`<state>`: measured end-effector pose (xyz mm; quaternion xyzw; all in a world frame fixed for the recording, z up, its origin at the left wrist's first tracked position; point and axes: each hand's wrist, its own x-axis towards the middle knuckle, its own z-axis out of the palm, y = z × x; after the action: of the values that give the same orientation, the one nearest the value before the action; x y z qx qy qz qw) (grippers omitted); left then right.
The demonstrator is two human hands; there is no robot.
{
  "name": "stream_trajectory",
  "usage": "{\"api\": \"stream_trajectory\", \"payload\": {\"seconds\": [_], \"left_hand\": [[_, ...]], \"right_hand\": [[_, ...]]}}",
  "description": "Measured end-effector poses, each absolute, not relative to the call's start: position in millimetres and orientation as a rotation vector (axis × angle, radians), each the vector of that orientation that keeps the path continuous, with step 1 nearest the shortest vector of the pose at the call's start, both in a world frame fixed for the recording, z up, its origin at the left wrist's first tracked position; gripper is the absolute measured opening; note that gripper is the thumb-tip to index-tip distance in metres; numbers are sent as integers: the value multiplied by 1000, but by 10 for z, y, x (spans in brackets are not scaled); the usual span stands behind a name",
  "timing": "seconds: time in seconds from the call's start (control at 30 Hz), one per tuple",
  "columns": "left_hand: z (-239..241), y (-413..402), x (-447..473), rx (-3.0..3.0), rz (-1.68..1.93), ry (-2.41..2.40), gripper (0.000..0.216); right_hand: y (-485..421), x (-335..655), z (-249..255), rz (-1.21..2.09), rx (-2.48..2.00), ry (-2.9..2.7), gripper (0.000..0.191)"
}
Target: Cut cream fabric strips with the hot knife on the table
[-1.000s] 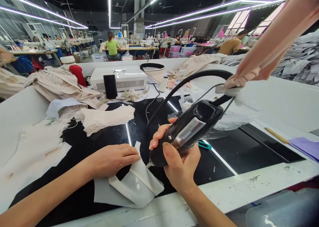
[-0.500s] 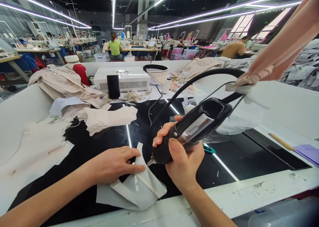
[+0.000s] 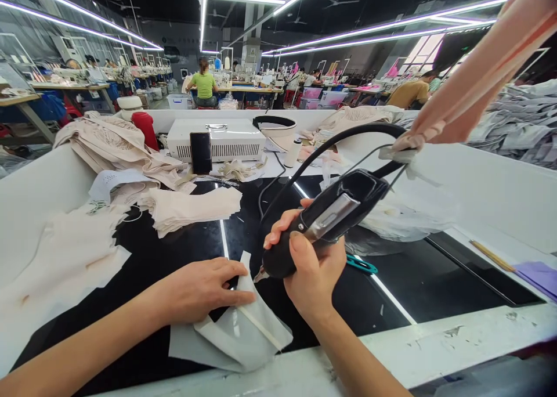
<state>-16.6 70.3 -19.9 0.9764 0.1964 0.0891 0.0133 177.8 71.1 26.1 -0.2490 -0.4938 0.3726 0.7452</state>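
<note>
My right hand (image 3: 311, 269) is wrapped round a black corded handheld cutter (image 3: 322, 223) with a metal lever and a small pointed metal tip. The tip is at the right edge of a pale, thin fabric piece (image 3: 252, 342) on the black tabletop (image 3: 209, 243); whether it touches the cloth I cannot tell. My left hand (image 3: 204, 289) lies on that fabric with fingers stretched out, the fingertips resting on its narrow upper strip. Part of the cloth is folded over, and some is hidden beneath my left hand.
Stacked cream fabric pieces (image 3: 191, 208) lie behind my left hand. Further back stand a phone (image 3: 201, 153) and a white vented box (image 3: 235, 139). The tool's cable (image 3: 339, 139) hangs from a pink cloth tie (image 3: 470, 89). Teal snips (image 3: 361, 264) and a pencil (image 3: 491, 255) lie to the right.
My right hand and the cutter have shifted slightly left, with the tip a little higher along the fabric's edge. My left hand stays on the cloth. The view has turned slightly.
</note>
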Motion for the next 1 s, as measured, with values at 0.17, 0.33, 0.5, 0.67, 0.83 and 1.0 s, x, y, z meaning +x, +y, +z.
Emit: {"api": "stream_trajectory", "payload": {"seconds": [0.17, 0.33, 0.5, 0.67, 0.83, 1.0], "left_hand": [[-185, 695, -162, 3034, 286, 611, 64], [-203, 691, -172, 3028, 263, 618, 68], [-222, 704, -177, 3013, 252, 625, 66], [-214, 684, -171, 2989, 294, 624, 75], [-364, 646, -232, 2983, 356, 668, 88], [-706, 765, -436, 2884, 416, 812, 89]], "right_hand": [[734, 1774, 206, 832, -557, -1101, 29], [766, 1774, 225, 812, -544, -1100, 30], [809, 1756, 210, 834, -519, -1089, 33], [805, 1706, 189, 842, -565, -1078, 29], [767, 1720, 249, 869, -628, -1106, 25], [746, 1851, 302, 833, -691, -1177, 34]]}}
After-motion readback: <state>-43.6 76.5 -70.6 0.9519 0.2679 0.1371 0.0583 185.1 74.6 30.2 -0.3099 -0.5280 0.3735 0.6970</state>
